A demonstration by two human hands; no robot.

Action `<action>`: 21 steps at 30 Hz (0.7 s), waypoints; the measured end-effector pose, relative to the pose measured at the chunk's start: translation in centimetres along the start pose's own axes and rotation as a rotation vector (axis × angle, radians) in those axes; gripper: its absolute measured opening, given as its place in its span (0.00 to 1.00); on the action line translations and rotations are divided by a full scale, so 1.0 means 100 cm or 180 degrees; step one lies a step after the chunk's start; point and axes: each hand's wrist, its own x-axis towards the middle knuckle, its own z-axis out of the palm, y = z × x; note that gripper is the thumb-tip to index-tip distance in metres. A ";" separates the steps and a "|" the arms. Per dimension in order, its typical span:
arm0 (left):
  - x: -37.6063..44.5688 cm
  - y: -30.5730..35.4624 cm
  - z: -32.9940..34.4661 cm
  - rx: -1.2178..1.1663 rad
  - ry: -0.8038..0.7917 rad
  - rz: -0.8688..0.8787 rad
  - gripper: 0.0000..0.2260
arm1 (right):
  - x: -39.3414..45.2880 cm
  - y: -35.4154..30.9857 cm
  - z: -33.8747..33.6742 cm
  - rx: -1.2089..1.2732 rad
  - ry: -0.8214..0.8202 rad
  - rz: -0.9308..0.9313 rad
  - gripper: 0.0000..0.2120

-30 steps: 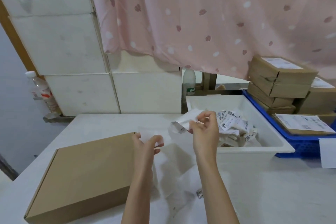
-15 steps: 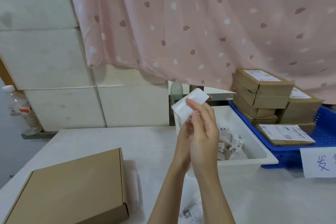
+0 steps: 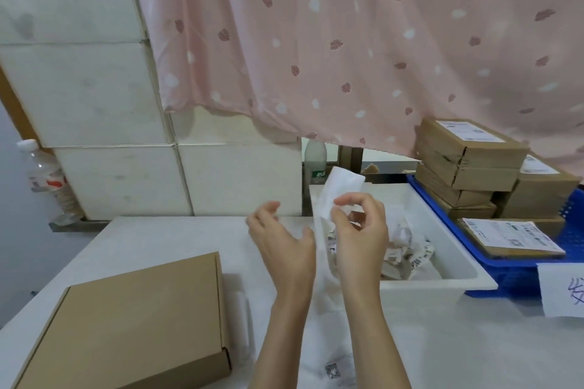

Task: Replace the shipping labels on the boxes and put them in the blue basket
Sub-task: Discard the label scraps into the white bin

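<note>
**white packing table, pink curtain behind: backing strip on its way to the scrap bin**

white table [image 3: 442,350] under a pink leaf-print curtain [image 3: 347,41] is where the work sits. the thing in hand is a white strip of label paper [image 3: 343,186], most likely peeled backing or an old label, standing upright just above the near corner of the white bin [image 3: 442,289]. the right hand [image 3: 360,240] pinches it at its lower part between thumb and forefinger, the other fingers curled loosely. the left hand [image 3: 281,243] is just beside it, fingers spread and relaxed, holding nothing.

the brown cardboard box [image 3: 132,325] to be relabelled lies flat and closed at the near left of the table, well apart from both hands, its top showing no label. a printed label sheet [image 3: 335,368] lies on the table between the forearms. the bin holds crumpled old labels [image 3: 407,249]. to its right the blue basket [image 3: 518,275] already carries stacked labelled boxes [image 3: 467,161].

by my reading, the step is discarding the waste strip. next the right hand need only carry it over the bin and let go; then a fresh label must be pressed flat on the box top before the box goes into the basket. sticky paper may cling to the fingers.
</note>
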 end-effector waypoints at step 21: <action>0.023 -0.069 -0.197 -0.0914 0.0281 -0.0274 0.13 | -0.120 -0.002 0.109 0.0419 -0.2334 0.1425 0.24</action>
